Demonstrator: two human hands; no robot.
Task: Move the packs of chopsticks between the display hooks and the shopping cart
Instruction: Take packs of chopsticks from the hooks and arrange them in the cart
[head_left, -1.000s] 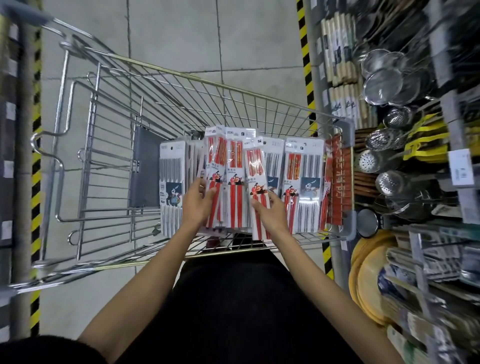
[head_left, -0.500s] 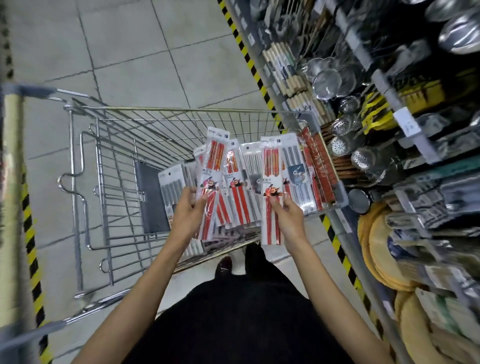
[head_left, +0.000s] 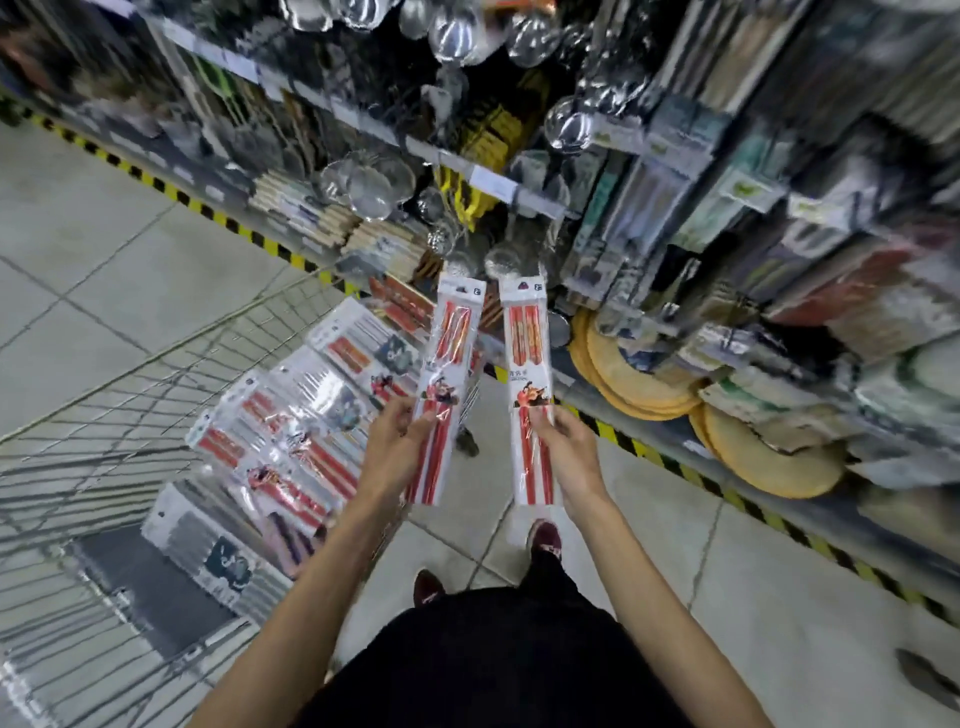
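Cart (head_left: 104, 462) holds other packs (head_left: 291, 415); left hand (head_left: 397, 439) grips left pack (head_left: 451, 353); right hand (head_left: 565, 449) grips right pack (head_left: 527, 358).

Small print was spotted on the left pack (head_left: 448, 364) and the right pack (head_left: 527, 358), but blurred beyond reading. Nothing else was made out.

one wide-angle view sits on the person's head, looking forward and steeply down, close above the arms (head_left: 639, 587). the shopping cart (head_left: 104, 415) fills its left, display shelves (head_left: 675, 182) its far right.
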